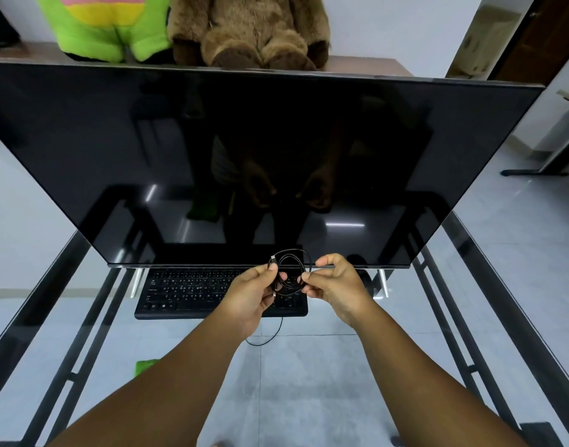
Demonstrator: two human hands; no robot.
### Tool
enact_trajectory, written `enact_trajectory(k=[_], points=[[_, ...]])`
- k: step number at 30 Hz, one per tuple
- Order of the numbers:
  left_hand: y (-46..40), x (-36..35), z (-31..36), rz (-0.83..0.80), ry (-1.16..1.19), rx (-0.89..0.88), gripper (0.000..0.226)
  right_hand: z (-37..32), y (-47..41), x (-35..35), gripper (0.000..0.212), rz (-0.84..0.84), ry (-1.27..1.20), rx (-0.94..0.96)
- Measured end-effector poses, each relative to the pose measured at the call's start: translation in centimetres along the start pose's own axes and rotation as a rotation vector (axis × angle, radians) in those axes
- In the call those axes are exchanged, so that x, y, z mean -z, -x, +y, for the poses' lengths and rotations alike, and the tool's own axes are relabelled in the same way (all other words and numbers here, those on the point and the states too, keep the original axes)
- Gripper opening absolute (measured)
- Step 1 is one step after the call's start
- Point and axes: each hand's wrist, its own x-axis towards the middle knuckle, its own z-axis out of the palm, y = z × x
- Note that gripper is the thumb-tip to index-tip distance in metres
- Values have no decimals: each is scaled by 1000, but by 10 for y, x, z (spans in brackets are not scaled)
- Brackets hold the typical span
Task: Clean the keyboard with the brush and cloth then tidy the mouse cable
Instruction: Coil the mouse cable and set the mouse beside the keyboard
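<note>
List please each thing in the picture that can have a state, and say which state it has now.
monitor: off, screen dark.
mouse cable: wound in loops, held above the keyboard; one strand hangs down.
keyboard: flat on the glass desk, partly hidden by the hands.
left hand: pinches the loops.
right hand: pinches the loops on the other side.
mouse: cannot tell, mostly hidden.

white key legends on a flat black plastic keyboard [193, 293]

the letters and symbols are too small and blurred to read; no other text, brand or number is legible.
</note>
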Motion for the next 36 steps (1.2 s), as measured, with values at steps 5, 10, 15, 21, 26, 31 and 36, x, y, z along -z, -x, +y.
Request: enact_trajectory(k=[5,10,15,21,26,31,36], points=[[0,0,2,52,-123,-10,21,3,-3,4,32,15,66,25],[-12,-2,-2,92,-136,7,26,9,-4,10,27,26,74,34],[-30,-18,-16,129,-223,20,24,23,-12,26,23,73,95,9],[-64,-40,-44,194,-360,52,28,64,-24,57,7,273,169,20],[-89,-61,-66,238,-476,84,28,117,-18,88,22,395,721,185],[-109,-73,-73,237,-626,88,39,151,-13,99,43,208,1060,303],[-124,-83,-77,281,-753,51,40,166,-11,103,46,181,1116,394]])
